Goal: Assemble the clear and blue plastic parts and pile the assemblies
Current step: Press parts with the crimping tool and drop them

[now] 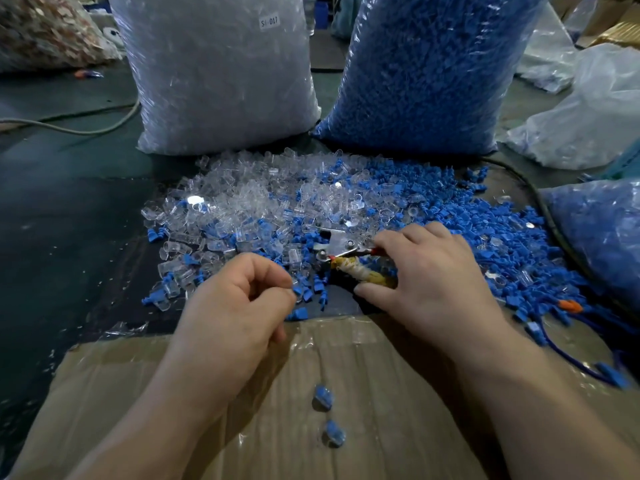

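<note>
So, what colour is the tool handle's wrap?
The tool handle's wrap is yellow and off-white; head view.

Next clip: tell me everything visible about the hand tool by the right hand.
The hand tool looks like pliers: a shiny metal head of flat plates with round rivets, one thin red handle and one handle wrapped in stained yellowish cloth. It lies low over the scattered clear and blue parts, head pointing left. The right hand grips its handles, fingers over the top, thumb on the near side.
</note>
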The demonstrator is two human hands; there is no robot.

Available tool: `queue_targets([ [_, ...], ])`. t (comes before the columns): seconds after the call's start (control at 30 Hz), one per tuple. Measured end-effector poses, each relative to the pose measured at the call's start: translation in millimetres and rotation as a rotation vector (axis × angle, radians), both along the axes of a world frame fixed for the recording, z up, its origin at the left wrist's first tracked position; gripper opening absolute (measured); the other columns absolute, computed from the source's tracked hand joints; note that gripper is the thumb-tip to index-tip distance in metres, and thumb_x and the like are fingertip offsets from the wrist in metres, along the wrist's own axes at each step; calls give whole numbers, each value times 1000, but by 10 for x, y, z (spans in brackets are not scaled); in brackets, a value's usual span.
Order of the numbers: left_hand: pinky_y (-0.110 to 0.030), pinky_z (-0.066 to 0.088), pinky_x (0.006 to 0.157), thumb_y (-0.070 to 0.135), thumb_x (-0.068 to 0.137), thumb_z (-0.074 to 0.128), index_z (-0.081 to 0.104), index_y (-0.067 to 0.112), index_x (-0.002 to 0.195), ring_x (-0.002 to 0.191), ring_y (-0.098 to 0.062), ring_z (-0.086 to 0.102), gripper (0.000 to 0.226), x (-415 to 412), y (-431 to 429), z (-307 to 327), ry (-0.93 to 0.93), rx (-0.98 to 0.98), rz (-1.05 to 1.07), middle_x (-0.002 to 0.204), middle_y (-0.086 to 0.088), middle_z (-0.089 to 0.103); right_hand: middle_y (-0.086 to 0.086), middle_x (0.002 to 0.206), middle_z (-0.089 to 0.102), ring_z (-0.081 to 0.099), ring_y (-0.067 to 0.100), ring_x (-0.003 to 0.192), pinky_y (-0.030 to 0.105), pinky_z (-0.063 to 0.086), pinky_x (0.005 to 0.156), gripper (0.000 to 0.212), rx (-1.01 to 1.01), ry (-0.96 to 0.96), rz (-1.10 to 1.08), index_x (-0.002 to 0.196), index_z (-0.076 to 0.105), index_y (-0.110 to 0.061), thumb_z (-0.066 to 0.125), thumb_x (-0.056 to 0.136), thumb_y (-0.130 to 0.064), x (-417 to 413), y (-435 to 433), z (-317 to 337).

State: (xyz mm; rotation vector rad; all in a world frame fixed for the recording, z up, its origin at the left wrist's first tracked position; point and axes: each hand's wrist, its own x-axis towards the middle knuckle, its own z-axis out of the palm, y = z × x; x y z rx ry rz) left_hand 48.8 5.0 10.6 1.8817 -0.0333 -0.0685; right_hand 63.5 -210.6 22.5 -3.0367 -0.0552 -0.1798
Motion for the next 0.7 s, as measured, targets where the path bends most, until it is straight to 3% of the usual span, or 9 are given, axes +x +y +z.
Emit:
queue_targets([
  [0.17,-11,41,42,18,90,70,65,45,83,39,1,53,28,-31,-36,-14,-36,71,44,57,4,68,-9,122,54,39,18,114,40,29,98,56,58,-33,35,123,52,-36,44,81,-72,-33,64,18],
  [0.27,-18,44,45,22,89,70,64,48,88,46,-3,60,26,-46,-58,-36,-53,63,56,61,8,69,-14,103,58,48,11,99,35,41,89,43,203,-156,189,105,58,-33,38,87,-66,-184,254,108],
  [0.33,-23,46,45,23,88,70,64,47,91,48,-4,62,24,-60,-67,-49,-83,89,54,63,10,70,-10,89,60,54,15,86,38,44,81,32,206,-164,312,92,59,-28,41,92,-54,-255,389,118],
  [0.43,-17,48,43,28,86,67,66,43,91,49,-8,61,16,-108,-83,-9,-175,107,34,67,10,70,-4,83,60,56,22,81,44,43,82,31,159,-141,366,85,60,-22,38,97,-39,-273,444,91],
  [0.5,-14,48,46,28,88,65,69,40,90,50,-10,61,13,-129,-80,32,-199,44,18,68,6,70,-2,79,58,54,22,77,45,44,81,29,209,-158,366,83,60,-18,40,97,-34,-274,417,91],
  [0.57,-19,49,45,35,91,61,70,35,88,49,-11,63,9,-125,-67,67,-102,-87,9,66,2,68,-1,74,55,50,21,71,44,44,73,26,258,-225,379,77,58,-15,45,95,-30,-280,417,95],
  [0.7,-19,42,44,72,76,45,63,22,79,45,-12,54,53,-86,3,83,35,2,-118,54,-2,60,0,71,52,46,20,69,39,40,68,29,293,-307,476,74,57,-12,45,96,-26,-296,444,106],
])
